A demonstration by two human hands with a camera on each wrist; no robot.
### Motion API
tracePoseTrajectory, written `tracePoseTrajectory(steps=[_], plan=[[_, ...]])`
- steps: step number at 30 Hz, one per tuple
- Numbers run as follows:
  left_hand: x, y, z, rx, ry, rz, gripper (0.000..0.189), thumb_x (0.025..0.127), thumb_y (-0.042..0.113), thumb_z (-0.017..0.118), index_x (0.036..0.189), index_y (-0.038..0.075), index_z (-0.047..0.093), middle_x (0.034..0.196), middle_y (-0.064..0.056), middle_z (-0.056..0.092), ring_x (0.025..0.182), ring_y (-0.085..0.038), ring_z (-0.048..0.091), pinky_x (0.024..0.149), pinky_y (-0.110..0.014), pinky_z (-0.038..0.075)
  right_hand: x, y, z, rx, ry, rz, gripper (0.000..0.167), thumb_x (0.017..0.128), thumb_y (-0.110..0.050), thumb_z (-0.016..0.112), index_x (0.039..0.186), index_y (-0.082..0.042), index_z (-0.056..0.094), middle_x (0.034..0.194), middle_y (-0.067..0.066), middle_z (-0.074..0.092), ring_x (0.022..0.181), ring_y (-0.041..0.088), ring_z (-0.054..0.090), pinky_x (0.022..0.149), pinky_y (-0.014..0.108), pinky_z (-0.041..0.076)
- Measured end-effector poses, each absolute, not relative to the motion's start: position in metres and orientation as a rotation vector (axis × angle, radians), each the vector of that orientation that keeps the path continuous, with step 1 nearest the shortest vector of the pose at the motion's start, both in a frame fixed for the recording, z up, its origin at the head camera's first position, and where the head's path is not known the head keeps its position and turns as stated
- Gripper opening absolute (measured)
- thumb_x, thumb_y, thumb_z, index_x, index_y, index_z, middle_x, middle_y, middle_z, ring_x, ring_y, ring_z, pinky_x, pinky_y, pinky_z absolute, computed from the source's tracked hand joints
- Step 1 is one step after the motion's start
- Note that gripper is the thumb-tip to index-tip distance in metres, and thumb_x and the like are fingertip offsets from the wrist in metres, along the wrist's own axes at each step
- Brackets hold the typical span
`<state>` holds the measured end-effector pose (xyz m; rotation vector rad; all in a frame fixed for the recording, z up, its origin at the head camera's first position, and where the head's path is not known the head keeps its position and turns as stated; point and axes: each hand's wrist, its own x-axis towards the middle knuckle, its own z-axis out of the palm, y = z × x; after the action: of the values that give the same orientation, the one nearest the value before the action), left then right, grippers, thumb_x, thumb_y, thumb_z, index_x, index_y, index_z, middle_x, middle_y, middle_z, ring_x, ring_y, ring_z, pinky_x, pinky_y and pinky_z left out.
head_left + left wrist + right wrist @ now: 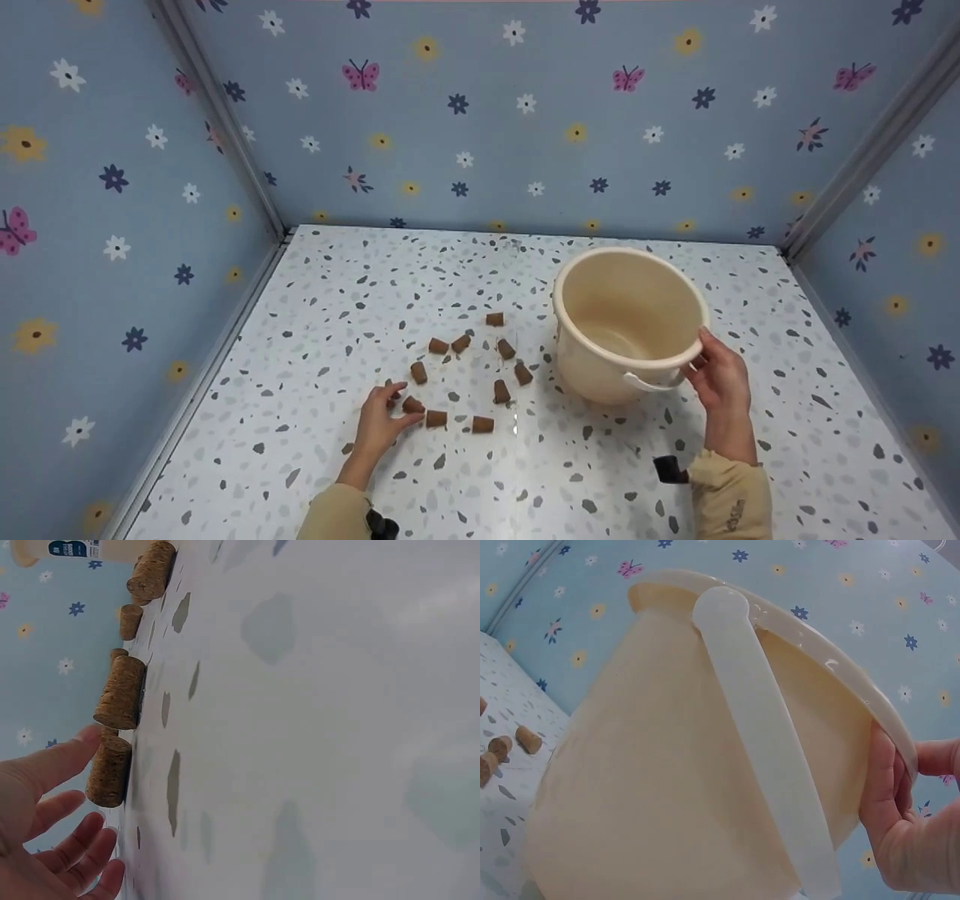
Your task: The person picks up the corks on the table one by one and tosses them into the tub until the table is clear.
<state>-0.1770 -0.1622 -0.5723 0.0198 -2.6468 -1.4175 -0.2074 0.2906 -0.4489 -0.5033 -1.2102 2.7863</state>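
Note:
A cream plastic bucket (592, 367) stands at the right of the table with its mouth up and a white handle (769, 742) hanging down its side. My right hand (721, 373) grips its rim, thumb on one side and fingers on the other, as the right wrist view shows. My left hand (381, 421) reaches down among several brown corks, thumb and fingers spread around one cork (412, 405). In the left wrist view, the fingers are apart beside a cork (109, 771), with a second cork (120, 692) just above. Another cork (436, 418) lies close to the thumb.
More corks lie loosely scattered between the left hand and the bucket, among them one (483, 424) at the front and one (495, 319) at the back. Flower-patterned panels (487, 127) wall in the speckled white table (360, 285) at the back and both sides.

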Motion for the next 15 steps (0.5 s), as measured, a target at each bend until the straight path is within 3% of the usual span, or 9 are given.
tracePoseTrajectory(steps=[15], plan=[[-0.1770,-0.1571,-0.5729,0.053,-2.677,-1.398,0.038,0.069,0.001,0.073,0.104,-0.006,0.060,0.094,-0.014,0.051,0.094,-0.031,0.052,0.086,-0.039,0.041,-0.2066,0.2917,-0.4478,-0.500,-1.247,2.796,0.016,0.089,-0.013,0.053,0.086,-0.006,0.068,0.081,0.006,0.062,0.071,0.014,0.057,0.062,0.027,0.049]])
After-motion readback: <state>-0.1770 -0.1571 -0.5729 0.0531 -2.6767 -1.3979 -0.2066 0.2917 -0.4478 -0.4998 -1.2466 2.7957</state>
